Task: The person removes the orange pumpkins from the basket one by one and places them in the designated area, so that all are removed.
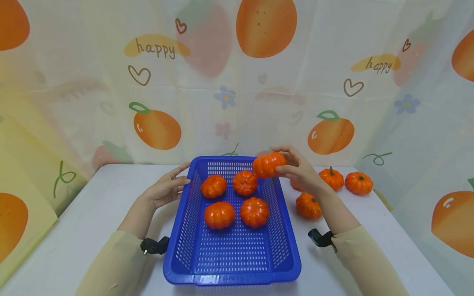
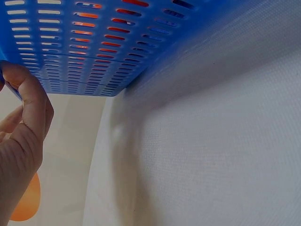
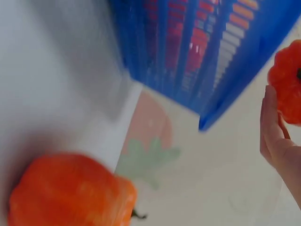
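Observation:
My right hand [image 1: 299,170] holds a small orange pumpkin [image 1: 269,165] by its right side, above the far right corner of a blue plastic basket [image 1: 231,276]. In the right wrist view the same pumpkin [image 3: 288,84] is at the right edge, against the fingers. Inside the basket sit several more pumpkins, among them one at the near left [image 1: 219,215] and one at the near right [image 1: 254,212]. The left hand [image 1: 164,190] grips the basket's left rim toward the far end; in the left wrist view its fingertips [image 2: 11,75] are partly cut off.
On the white table [image 1: 92,230], right of the basket, lie several loose pumpkins, including one close by [image 1: 309,206] and one farthest right [image 1: 358,183]. One is partly hidden behind the right hand. A fruit-printed curtain [image 1: 237,115] hangs behind the table.

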A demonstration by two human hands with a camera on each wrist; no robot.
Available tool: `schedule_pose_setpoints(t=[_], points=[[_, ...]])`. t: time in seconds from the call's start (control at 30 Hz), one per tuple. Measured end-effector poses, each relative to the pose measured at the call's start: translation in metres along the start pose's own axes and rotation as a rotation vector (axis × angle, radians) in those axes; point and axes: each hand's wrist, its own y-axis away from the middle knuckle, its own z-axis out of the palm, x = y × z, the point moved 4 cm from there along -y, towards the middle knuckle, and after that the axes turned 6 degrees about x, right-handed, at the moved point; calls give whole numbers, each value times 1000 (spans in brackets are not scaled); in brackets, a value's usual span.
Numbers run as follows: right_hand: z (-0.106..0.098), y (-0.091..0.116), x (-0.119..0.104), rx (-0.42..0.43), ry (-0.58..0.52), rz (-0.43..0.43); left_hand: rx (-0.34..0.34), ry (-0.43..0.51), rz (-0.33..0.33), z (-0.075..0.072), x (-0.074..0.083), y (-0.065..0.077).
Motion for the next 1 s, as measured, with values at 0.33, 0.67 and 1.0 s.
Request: schedule_pose_setpoints(t=[0.33, 0.67, 1.0], points=[[-60, 24, 7, 52, -58, -26, -7, 5, -1, -1, -1, 0], [-111, 48, 28, -13, -277, -44, -14, 13, 2, -2, 0, -1], [-144, 64, 41, 35, -386, -31, -11, 15, 0, -2, -1, -1]])
